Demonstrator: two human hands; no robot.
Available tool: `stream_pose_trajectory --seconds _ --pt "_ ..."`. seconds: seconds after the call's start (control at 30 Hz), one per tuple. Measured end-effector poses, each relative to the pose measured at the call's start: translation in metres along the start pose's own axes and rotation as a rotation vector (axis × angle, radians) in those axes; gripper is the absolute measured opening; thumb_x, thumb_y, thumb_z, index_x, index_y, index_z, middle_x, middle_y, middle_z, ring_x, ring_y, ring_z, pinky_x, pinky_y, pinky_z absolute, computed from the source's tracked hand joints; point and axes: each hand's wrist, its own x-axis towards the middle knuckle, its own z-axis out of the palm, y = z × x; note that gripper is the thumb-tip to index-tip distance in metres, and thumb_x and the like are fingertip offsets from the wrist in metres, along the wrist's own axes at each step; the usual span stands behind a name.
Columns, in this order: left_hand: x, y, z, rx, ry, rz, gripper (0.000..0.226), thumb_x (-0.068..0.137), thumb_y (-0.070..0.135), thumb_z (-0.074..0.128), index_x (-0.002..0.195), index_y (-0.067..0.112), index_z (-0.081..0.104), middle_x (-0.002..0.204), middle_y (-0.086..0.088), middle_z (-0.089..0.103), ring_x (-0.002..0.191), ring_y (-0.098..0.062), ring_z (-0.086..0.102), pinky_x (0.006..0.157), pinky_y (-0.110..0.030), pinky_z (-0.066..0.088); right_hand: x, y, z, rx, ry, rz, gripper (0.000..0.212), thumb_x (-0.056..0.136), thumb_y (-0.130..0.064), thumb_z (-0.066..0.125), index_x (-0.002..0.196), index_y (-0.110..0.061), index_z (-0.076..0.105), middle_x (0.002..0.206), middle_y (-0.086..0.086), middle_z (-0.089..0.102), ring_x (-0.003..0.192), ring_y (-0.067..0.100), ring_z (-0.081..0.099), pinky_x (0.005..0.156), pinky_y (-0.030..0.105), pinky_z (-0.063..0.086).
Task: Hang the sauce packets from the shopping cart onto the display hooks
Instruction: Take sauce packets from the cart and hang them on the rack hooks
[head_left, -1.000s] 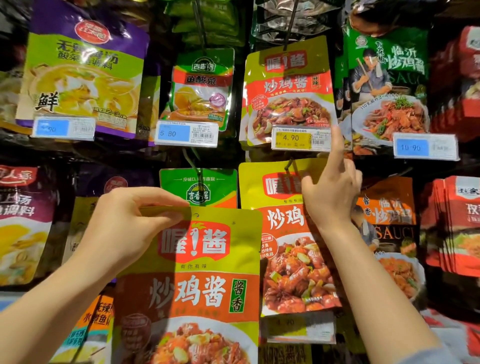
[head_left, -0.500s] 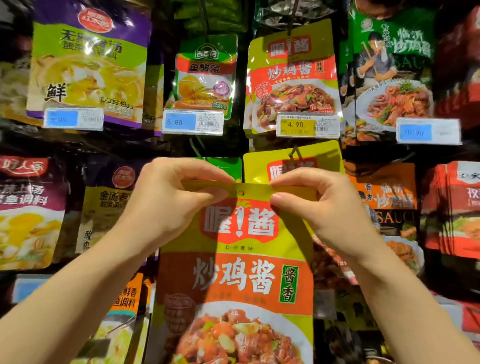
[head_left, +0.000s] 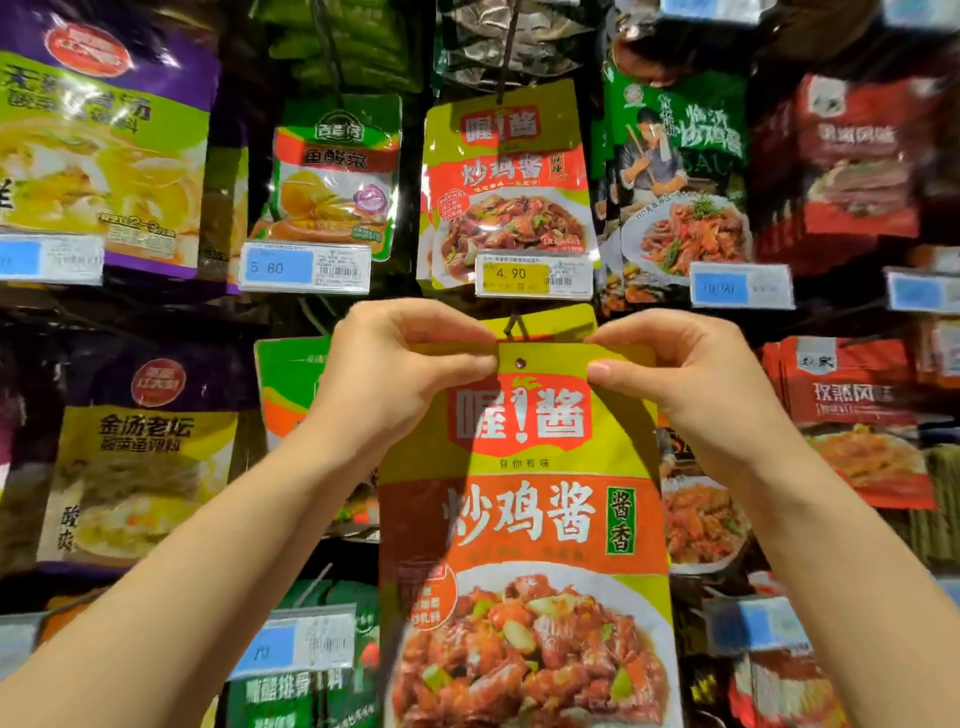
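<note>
A yellow-green and orange sauce packet (head_left: 524, 499) hangs upright in front of me, held by its top edge. My left hand (head_left: 395, 379) pinches the top left corner and my right hand (head_left: 675, 374) pinches the top right. The packet's round hang hole (head_left: 519, 362) shows between my thumbs. Just above and behind it is the dark display hook (head_left: 513, 326), carrying a matching yellow packet (head_left: 550, 325) whose top peeks out. The hole sits slightly below the hook's tip. The shopping cart is out of sight.
Packets fill the rack all around: an identical sauce packet (head_left: 506, 182) with a 4.90 price tag (head_left: 532, 275) above, a green packet (head_left: 337, 171) over a 5.80 tag (head_left: 304, 267), purple packets (head_left: 104, 135) at left, red packets (head_left: 857, 156) at right.
Both hands have raised the packet and shifted it right, bringing its hole close under the hook. A second ago only the left hand held it while the right hand touched the rack.
</note>
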Motion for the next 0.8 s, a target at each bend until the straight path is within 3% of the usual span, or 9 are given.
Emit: stream_pose_trajectory --seconds 0.07,0.17,0.27,0.33,0.4,0.47,0.53,0.7,0.8 --pt "0.012 -0.003 0.005 -0.042 0.012 -0.035 0.020 0.067 0.009 0.080 0.079 0.024 0.072 0.076 0.008 0.073 0.073 -0.004 0.068 0.067 -0.020 0.052 0.013 0.004 0.003 -0.007 0.107 -0.028 0.030 0.075 0.000 0.073 0.097 -0.016 0.061 0.087 0.007 0.070 0.076 0.017 0.069 0.064 0.033 0.059" --pt "0.017 -0.014 0.006 -0.156 0.018 -0.176 0.047 0.064 0.009 0.080 0.105 0.025 0.067 0.078 -0.002 0.067 0.071 -0.011 0.064 0.063 -0.020 0.051 0.032 0.008 0.007 0.085 0.225 -0.009 0.052 0.073 0.004 0.073 0.106 -0.022 0.043 0.078 0.013 0.068 0.060 0.023 0.068 0.052 0.037 0.057" --pt "0.009 -0.033 0.009 -0.246 0.076 -0.296 0.046 0.075 0.003 0.073 0.114 0.024 0.060 0.061 0.010 0.066 0.060 -0.002 0.063 0.052 -0.017 0.047 0.042 0.022 0.008 0.052 0.286 -0.005 0.061 0.071 0.003 0.076 0.109 -0.028 0.040 0.079 0.019 0.067 0.061 0.030 0.068 0.055 0.047 0.057" --pt "0.010 -0.041 0.014 -0.311 0.192 -0.339 0.037 0.079 0.000 0.069 0.107 0.021 0.058 0.052 0.013 0.063 0.055 -0.001 0.064 0.055 -0.023 0.052 0.047 0.033 0.013 0.043 0.326 0.017 0.063 0.069 0.001 0.077 0.102 -0.038 0.040 0.081 0.021 0.066 0.065 0.033 0.068 0.060 0.053 0.056" --pt "0.020 -0.047 0.017 -0.313 0.327 -0.329 0.032 0.077 -0.001 0.072 0.093 0.022 0.056 0.058 0.006 0.066 0.061 -0.009 0.067 0.059 -0.027 0.054 0.053 0.042 0.019 0.052 0.363 0.048 0.066 0.066 -0.004 0.078 0.099 -0.045 0.039 0.085 0.023 0.064 0.070 0.037 0.067 0.063 0.056 0.054" --pt "0.034 -0.053 0.018 -0.239 0.437 -0.292 0.034 0.072 0.003 0.077 0.082 0.024 0.052 0.069 -0.001 0.066 0.072 -0.018 0.067 0.067 -0.032 0.051 0.062 0.048 0.025 0.125 0.379 0.091 0.069 0.068 -0.002 0.077 0.109 -0.040 0.037 0.089 0.017 0.060 0.075 0.035 0.066 0.069 0.055 0.055" --pt "0.048 -0.059 0.020 -0.182 0.501 -0.237 0.036 0.070 0.004 0.079 0.076 0.024 0.050 0.072 -0.002 0.062 0.072 -0.017 0.062 0.066 -0.028 0.047 0.073 0.053 0.030 0.139 0.396 0.109 0.070 0.073 0.003 0.073 0.118 -0.033 0.034 0.085 0.004 0.054 0.074 0.024 0.063 0.075 0.051 0.055" --pt "0.057 -0.076 0.029 0.108 0.489 -0.065 0.031 0.073 0.010 0.077 0.069 0.026 0.052 0.068 0.010 0.057 0.065 -0.002 0.056 0.059 -0.013 0.043 0.085 0.072 0.035 -0.007 0.431 0.076 0.071 0.071 -0.001 0.071 0.107 -0.048 0.031 0.079 0.006 0.065 0.072 0.028 0.066 0.069 0.053 0.054" --pt "0.053 -0.093 0.034 0.193 0.464 -0.044 0.024 0.076 0.011 0.074 0.069 0.026 0.057 0.067 0.012 0.061 0.066 -0.003 0.059 0.063 -0.023 0.048 0.084 0.082 0.037 -0.086 0.430 0.076 0.068 0.073 -0.002 0.071 0.112 -0.042 0.033 0.070 0.002 0.063 0.067 0.025 0.065 0.066 0.050 0.054"
